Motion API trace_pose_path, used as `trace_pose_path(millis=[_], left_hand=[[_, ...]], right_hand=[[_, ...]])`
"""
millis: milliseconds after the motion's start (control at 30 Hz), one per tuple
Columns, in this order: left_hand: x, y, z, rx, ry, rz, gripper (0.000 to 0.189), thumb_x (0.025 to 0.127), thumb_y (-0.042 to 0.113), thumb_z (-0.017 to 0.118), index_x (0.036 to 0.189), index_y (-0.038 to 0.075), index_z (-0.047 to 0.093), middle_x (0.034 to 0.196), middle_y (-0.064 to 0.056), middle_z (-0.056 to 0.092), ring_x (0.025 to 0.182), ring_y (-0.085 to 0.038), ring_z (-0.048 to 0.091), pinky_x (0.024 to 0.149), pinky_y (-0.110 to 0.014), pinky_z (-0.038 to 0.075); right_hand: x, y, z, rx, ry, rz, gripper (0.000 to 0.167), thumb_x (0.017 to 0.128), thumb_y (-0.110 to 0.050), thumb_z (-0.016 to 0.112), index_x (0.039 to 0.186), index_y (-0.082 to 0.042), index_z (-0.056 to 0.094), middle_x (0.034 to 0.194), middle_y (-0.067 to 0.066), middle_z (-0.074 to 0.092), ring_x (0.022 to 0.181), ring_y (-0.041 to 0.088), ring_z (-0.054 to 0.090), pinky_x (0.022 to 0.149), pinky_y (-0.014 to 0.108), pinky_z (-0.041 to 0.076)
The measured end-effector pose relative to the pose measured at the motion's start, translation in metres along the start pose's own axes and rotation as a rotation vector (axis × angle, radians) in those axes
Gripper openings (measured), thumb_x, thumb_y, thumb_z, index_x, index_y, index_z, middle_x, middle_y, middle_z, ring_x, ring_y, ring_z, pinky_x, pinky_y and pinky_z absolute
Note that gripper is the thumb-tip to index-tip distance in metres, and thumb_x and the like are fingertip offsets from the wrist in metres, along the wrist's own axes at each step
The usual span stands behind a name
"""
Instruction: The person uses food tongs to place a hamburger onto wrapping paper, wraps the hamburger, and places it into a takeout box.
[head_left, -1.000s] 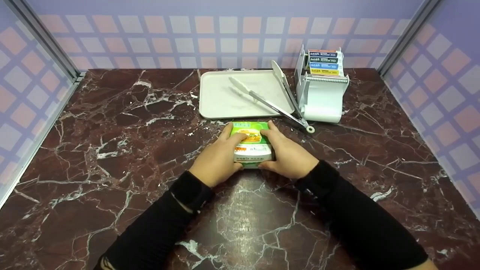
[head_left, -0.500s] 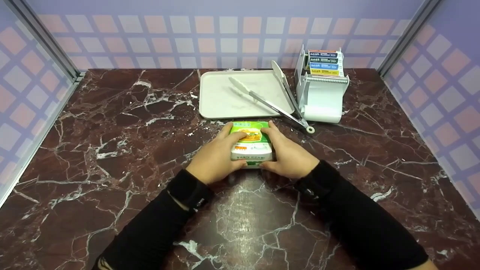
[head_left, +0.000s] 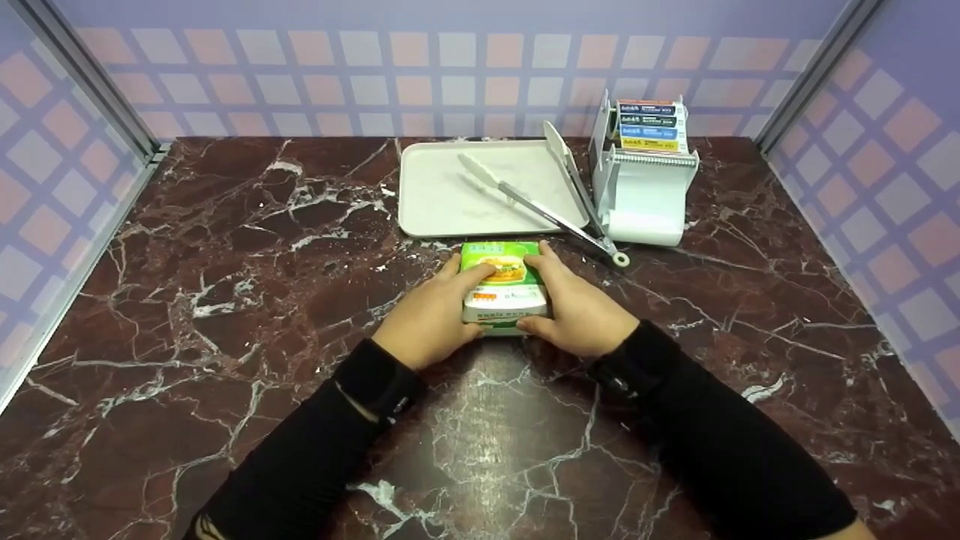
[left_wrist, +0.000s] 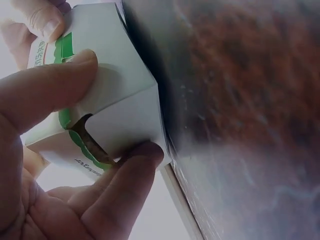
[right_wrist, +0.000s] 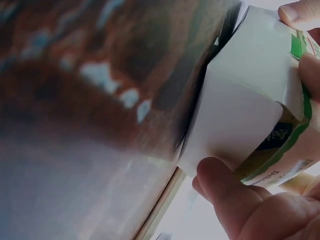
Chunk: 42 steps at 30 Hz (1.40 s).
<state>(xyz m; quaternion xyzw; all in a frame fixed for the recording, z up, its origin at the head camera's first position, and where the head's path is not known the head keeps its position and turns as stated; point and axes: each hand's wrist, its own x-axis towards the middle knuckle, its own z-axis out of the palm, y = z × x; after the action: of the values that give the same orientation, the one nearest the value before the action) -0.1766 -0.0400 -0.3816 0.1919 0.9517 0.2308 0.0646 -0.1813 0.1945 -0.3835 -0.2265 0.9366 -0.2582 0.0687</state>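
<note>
A small paper burger box, green and white with a burger printed on its lid, sits on the marble tabletop in the head view. My left hand grips its left side, thumb at the front. On the opposite side my right hand holds it the same way, with an index finger bent over the lid. In the left wrist view the box shows a gap at the side between lid and base. Through a similar gap in the right wrist view, the box reveals a dark label on something brownish inside.
Behind the box lies a cream tray, with tongs resting across its right part. To their right stands a dispenser with a white roll and coloured label strips. Patterned panels border the back and sides.
Both hands stay on the burger box and barely shift. The left thumb slides slightly left along the front, and the box's front edge spreads a little to the right.
</note>
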Motion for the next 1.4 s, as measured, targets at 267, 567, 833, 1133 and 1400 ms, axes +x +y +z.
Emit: trace_pose_path(millis=[267, 567, 833, 1133, 1400], left_hand=[[-0.0016, 0.0015, 0.0023, 0.044, 0.031, 0.024, 0.086, 0.087, 0.017, 0.084, 0.161, 0.03, 0.043, 0.171, -0.018, 0.033, 0.124, -0.042, 0.067, 0.104, -0.056, 0.058], [-0.0026, 0.0015, 0.0032, 0.027, 0.026, 0.008, 0.088, 0.085, 0.016, 0.086, 0.16, 0.031, 0.043, 0.169, -0.019, 0.035, 0.123, -0.043, 0.067, 0.102, -0.057, 0.058], [-0.0027, 0.0017, 0.0018, 0.044, -0.006, -0.005, 0.082, 0.091, 0.037, 0.082, 0.162, 0.031, 0.041, 0.172, -0.021, 0.029, 0.131, -0.045, 0.062, 0.108, -0.059, 0.054], [-0.0038, 0.0051, 0.004, 0.153, -0.046, -0.05, 0.097, 0.096, 0.043, 0.074, 0.17, 0.019, 0.015, 0.172, -0.022, 0.023, 0.131, -0.046, 0.062, 0.108, -0.056, 0.055], [-0.0034, 0.0056, 0.0071, 0.185, -0.045, -0.06, 0.1, 0.097, 0.043, 0.073, 0.169, 0.012, 0.01, 0.172, -0.02, 0.024, 0.127, -0.042, 0.066, 0.096, -0.051, 0.062]], right_hand=[[-0.0003, -0.0009, 0.0013, -0.01, 0.012, -0.015, 0.09, 0.093, -0.029, 0.081, 0.161, -0.002, 0.028, 0.172, 0.033, 0.009, 0.154, 0.043, 0.035, 0.129, 0.051, 0.032], [0.0009, -0.0013, 0.0033, -0.042, 0.021, 0.0, 0.091, 0.089, -0.028, 0.085, 0.159, -0.001, 0.033, 0.172, 0.032, 0.013, 0.154, 0.043, 0.036, 0.128, 0.049, 0.033], [-0.0025, -0.0016, 0.0029, -0.128, -0.018, -0.021, 0.098, 0.093, -0.031, 0.081, 0.165, -0.003, 0.022, 0.174, 0.031, 0.001, 0.152, 0.047, 0.038, 0.123, 0.05, 0.042], [-0.0036, 0.0018, 0.0027, -0.181, -0.139, -0.032, 0.094, 0.106, -0.039, 0.06, 0.168, -0.004, -0.002, 0.174, 0.023, -0.017, 0.161, 0.041, 0.018, 0.128, 0.049, 0.032], [-0.0032, -0.0001, 0.0037, -0.198, -0.133, -0.034, 0.091, 0.106, -0.037, 0.061, 0.168, -0.002, 0.004, 0.174, 0.026, -0.013, 0.15, 0.043, 0.043, 0.12, 0.048, 0.046]])
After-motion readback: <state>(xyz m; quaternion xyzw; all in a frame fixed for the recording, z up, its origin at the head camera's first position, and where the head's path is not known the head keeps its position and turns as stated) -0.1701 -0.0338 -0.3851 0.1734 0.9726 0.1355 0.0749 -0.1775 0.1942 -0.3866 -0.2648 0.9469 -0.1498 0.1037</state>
